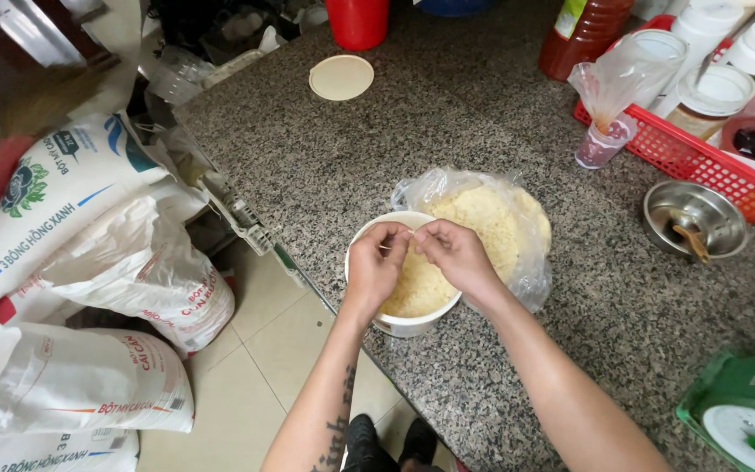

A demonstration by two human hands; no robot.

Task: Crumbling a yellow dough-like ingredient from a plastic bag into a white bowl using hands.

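Both bare forearms reach forward and converge over the white tub (402,325), the landmark here. The left hand (374,265) hovers above the tub's near-left rim, knuckles up, fingers curled inward. The right hand (453,253) sits just beside it above the tub's middle, fingertips pinched toward the left's (the two nearly touch). The left forearm carries a dark tattoo.

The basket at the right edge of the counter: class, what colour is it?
Red; the slotted plastic basket shows best in the head view, holding white-lidded tubs.

Red basket (683,157) by steel bowl (695,218) — flour sacks (107,262) on floor.
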